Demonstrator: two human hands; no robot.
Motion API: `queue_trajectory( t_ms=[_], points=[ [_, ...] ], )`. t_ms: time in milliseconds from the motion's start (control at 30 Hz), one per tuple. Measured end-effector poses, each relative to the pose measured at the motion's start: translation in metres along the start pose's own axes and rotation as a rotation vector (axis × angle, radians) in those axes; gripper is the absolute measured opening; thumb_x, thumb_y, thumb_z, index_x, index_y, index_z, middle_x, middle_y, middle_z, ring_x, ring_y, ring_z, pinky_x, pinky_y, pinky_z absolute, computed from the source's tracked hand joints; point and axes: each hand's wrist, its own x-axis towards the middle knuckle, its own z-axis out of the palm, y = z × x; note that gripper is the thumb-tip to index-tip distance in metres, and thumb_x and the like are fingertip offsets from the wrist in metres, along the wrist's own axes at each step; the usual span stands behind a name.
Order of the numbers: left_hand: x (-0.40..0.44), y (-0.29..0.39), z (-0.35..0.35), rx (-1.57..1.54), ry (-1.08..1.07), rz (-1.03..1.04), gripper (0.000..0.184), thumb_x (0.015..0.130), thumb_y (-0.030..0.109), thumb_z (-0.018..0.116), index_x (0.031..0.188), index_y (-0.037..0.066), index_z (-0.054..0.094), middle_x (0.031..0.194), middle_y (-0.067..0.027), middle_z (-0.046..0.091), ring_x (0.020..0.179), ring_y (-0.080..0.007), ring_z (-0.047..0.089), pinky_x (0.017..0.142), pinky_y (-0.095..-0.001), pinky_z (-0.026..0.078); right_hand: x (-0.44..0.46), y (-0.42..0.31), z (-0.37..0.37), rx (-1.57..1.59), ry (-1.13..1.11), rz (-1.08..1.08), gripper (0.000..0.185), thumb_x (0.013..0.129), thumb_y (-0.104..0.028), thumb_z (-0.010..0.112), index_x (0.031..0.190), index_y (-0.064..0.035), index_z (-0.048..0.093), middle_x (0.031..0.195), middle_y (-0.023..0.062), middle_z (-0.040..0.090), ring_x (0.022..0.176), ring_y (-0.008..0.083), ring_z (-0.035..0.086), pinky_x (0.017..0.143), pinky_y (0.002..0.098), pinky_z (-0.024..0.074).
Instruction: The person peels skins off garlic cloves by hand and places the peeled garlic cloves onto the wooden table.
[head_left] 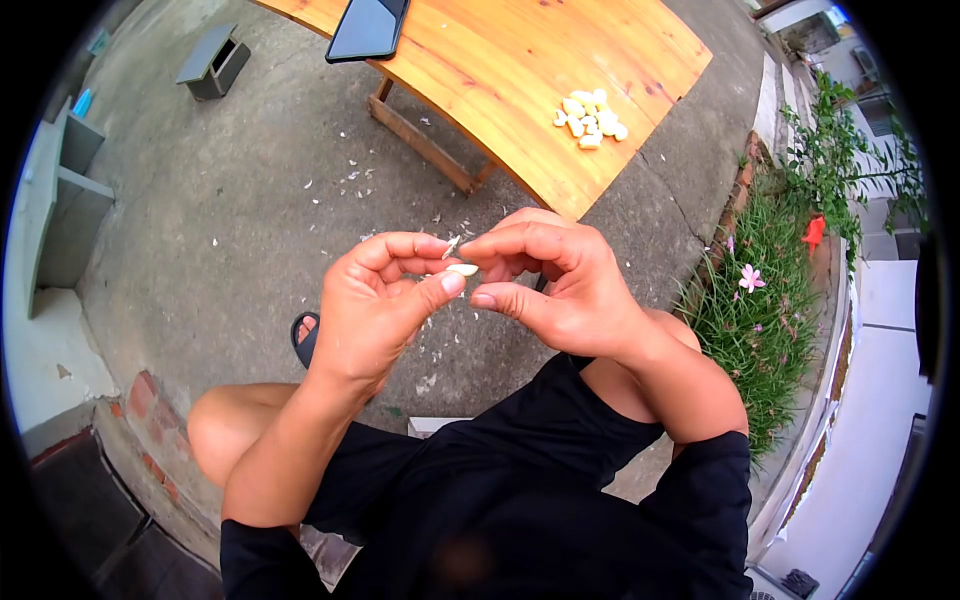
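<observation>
Between the thumb and fingers of my left hand (385, 295) is a pale garlic clove (463, 269). A thin flake of skin (451, 247) shows just above the clove, at the tip of my left index finger. My right hand (555, 275) is close on the right, its thumb and index finger curved and apart, with nothing visible between them. Its other fingers are partly hidden behind the index finger. Beyond my hands, a pile of pale cloves (590, 118) lies on the wooden table (500, 80).
A dark phone (368, 28) rests on the table's left part. Bits of skin (355, 178) are scattered over the concrete floor (250, 190). A grey box (214, 62) stands at the upper left. Grass with pink flowers (752, 279) borders the right side.
</observation>
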Motion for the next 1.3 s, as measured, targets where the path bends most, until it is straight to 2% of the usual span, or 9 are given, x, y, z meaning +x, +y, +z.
queue_trajectory(
  t_ms=[100,367,633,833,933,1033,1133,1233,1300],
  points=[
    [0.001,-0.001,0.0,-0.04,-0.042,-0.036,0.021,0.09,-0.001,0.076,0.108,0.001,0.065,0.093,-0.0108,0.073,0.064,-0.0029,0.061,0.046,-0.017,0.039,0.003,0.0,-0.001,-0.279,-0.031,-0.199,0.023,0.08,-0.002,0.085,0.101,-0.0026,0.077,0.084,0.0075,0.071,0.078,0.0182,0.071,0.066,0.0303,0.0565],
    [0.002,-0.004,-0.002,-0.119,0.019,-0.161,0.011,0.098,0.009,0.065,0.108,0.007,0.062,0.079,-0.0057,0.07,0.043,-0.0046,0.043,0.039,-0.0208,0.029,0.006,-0.005,-0.005,-0.165,-0.085,-0.204,0.014,0.079,0.003,0.082,0.088,-0.004,0.075,0.085,0.009,0.072,0.079,0.0225,0.071,0.066,0.0323,0.0561],
    [0.008,0.004,-0.008,-0.205,0.062,-0.344,0.026,0.107,0.034,0.057,0.104,0.008,0.061,0.061,-0.0001,0.055,0.042,-0.0062,0.04,0.037,-0.0227,0.027,0.023,0.005,-0.063,-0.563,0.436,0.033,0.007,0.083,-0.001,0.078,0.086,-0.0013,0.072,0.079,0.0098,0.07,0.068,0.018,0.069,0.061,0.0301,0.054],
    [0.006,-0.007,-0.01,-0.357,0.03,-0.409,0.029,0.107,0.036,0.057,0.101,0.007,0.063,0.066,0.0005,0.057,0.045,-0.0075,0.043,0.037,-0.0231,0.029,0.036,0.029,-0.082,-0.91,0.414,-0.181,0.008,0.082,-0.002,0.08,0.086,-0.0024,0.073,0.08,0.008,0.067,0.061,0.0125,0.063,0.058,0.0285,0.0514],
    [0.008,-0.014,-0.015,-0.408,-0.041,-0.366,0.035,0.106,0.038,0.057,0.117,0.005,0.064,0.088,-0.0062,0.067,0.057,-0.0109,0.056,0.042,-0.0224,0.04,0.038,0.023,-0.077,-0.844,0.442,-0.11,0.009,0.08,-0.003,0.08,0.085,-0.0035,0.072,0.084,0.0095,0.065,0.068,0.0227,0.067,0.063,0.0351,0.0545],
    [0.007,-0.007,-0.01,-0.477,-0.055,-0.357,0.049,0.108,0.042,0.051,0.135,0.002,0.057,0.118,-0.0158,0.068,0.087,-0.0217,0.071,0.065,-0.0271,0.058,0.037,0.018,-0.074,-0.804,0.442,-0.083,0.01,0.079,-0.003,0.081,0.086,-0.0037,0.073,0.086,0.0091,0.063,0.066,0.0201,0.066,0.061,0.0331,0.0539],
    [0.004,0.006,-0.001,-0.677,-0.113,-0.354,0.064,0.108,0.05,0.043,0.147,-0.001,0.045,0.139,-0.0235,0.058,0.122,-0.0339,0.063,0.099,-0.0424,0.057,0.035,0.01,-0.064,-0.811,0.468,-0.195,0.011,0.081,0.0,0.081,0.09,-0.0037,0.075,0.085,0.0081,0.063,0.062,0.0172,0.063,0.057,0.0299,0.0519],
    [0.003,0.01,0.003,-0.765,-0.175,-0.292,0.075,0.106,0.058,0.039,0.151,-0.002,0.039,0.149,-0.0261,0.048,0.139,-0.0372,0.05,0.116,-0.0526,0.042,0.023,-0.011,-0.041,-0.676,0.281,-0.233,0.012,0.081,0.0,0.081,0.091,-0.0021,0.075,0.085,0.008,0.063,0.062,0.0171,0.063,0.057,0.0305,0.0525],
    [0.003,0.007,0.003,-0.762,-0.223,-0.262,0.082,0.105,0.063,0.037,0.157,0.001,0.027,0.156,-0.0258,0.039,0.142,-0.0359,0.045,0.116,-0.0528,0.04,0.011,-0.023,-0.018,-0.514,0.041,-0.192,0.018,0.079,-0.001,0.082,0.096,-0.0019,0.075,0.089,0.0089,0.064,0.068,0.0197,0.066,0.061,0.0321,0.0549]
  ],
)
